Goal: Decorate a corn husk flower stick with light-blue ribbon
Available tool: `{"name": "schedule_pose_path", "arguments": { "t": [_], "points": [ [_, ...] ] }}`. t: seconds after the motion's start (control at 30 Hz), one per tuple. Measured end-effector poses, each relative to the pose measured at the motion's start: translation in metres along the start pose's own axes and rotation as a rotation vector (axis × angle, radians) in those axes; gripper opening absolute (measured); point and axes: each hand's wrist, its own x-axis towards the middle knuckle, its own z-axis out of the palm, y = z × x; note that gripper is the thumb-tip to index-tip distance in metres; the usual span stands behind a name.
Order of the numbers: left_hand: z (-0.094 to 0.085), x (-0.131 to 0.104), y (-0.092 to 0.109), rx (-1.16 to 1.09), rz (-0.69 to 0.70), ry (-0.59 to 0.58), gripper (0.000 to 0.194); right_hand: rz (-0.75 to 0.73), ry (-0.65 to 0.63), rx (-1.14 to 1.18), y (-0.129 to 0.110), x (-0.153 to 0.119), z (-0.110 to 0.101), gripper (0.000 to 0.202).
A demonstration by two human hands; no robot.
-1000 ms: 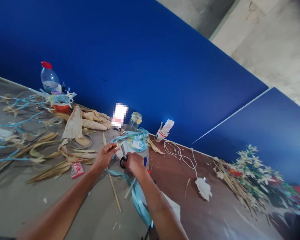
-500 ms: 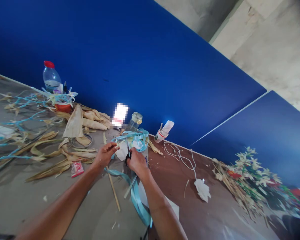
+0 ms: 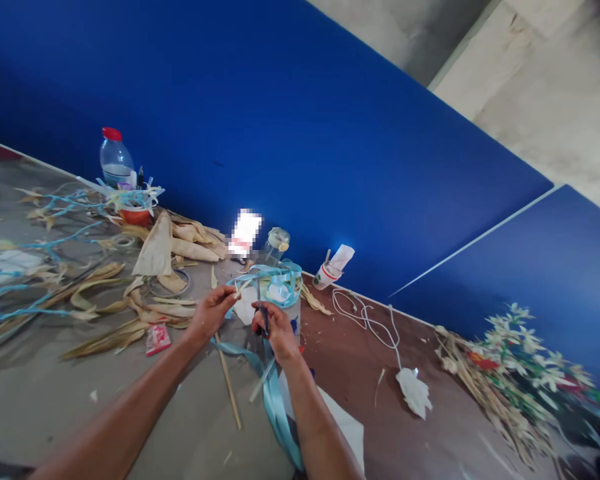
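My left hand [image 3: 215,310] pinches a small pale strip [image 3: 237,289] that looks like corn husk. Closed on a pair of dark-handled scissors [image 3: 263,320] is my right hand [image 3: 278,330], a short way to the right; the blades point up and away from me. The scissors and the strip are apart. Light blue ribbon [image 3: 286,277] lies in loops just beyond the hands, and more blue ribbon [image 3: 275,400] trails beneath my right forearm. A white piece [image 3: 247,307] sits behind and between the hands.
Dried husks [image 3: 167,247] and blue-wrapped stems [image 3: 40,310] cover the left side. At the back stand a bottle [image 3: 116,160], a glass jar [image 3: 277,243] and a cup [image 3: 325,275]. A white cable [image 3: 367,320] and artificial flowers [image 3: 527,340] lie right. A thin stick [image 3: 229,383] lies near my forearms.
The view has shifted slightly, so things appear further right. My right hand has turned and its fingers have shifted on the scissors. My left hand still holds the strip.
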Motion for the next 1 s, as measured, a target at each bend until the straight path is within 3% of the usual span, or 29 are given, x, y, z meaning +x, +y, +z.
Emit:
{"name": "schedule_pose_path", "arguments": {
  "t": [0.23,0.5,1.0],
  "points": [
    [-0.003,0.001,-0.004,0.083,0.026,0.011,0.033,-0.084,-0.056,-0.047,0.016,-0.007,0.019,0.036],
    [-0.002,-0.001,-0.007,0.085,0.011,0.013,0.035,-0.203,0.003,-0.009,0.023,-0.01,0.023,0.035],
    [-0.001,-0.002,-0.006,0.112,0.029,-0.017,0.032,-0.155,0.022,-0.071,0.019,-0.013,0.031,0.03]
  ]
}}
